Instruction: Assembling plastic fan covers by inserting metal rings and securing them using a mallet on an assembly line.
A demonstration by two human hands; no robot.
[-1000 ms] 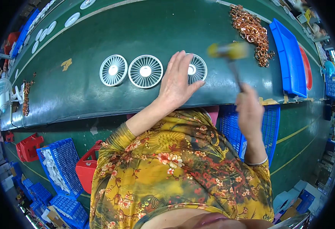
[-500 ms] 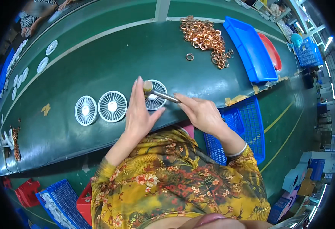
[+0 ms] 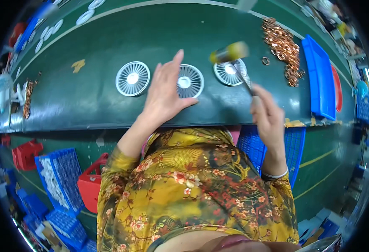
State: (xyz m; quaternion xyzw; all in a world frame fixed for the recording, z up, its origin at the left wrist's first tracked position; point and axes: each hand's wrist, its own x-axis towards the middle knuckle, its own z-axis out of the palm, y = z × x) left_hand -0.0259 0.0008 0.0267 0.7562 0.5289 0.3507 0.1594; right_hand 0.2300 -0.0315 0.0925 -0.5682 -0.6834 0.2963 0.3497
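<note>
My left hand is open, thumb spread from the fingers, partly covering the left edge of a white round grille with radial slots. Just left of that hand lies a second slotted grille. My right hand grips the metal handle of a small hammer with a yellowish, barrel-shaped head. The hammer head is raised, blurred by motion, and overlaps the upper edge of a third grille.
Copper-coloured rings are heaped at the back right, one loose ring beside them. Beyond stand a blue tray and a red basin. A blue crate sits below the table edge, red stools at lower left.
The hammer has lifted off the grille and moved right with my right hand. My left hand has shifted to the neighbouring grille. The whole view has turned.
</note>
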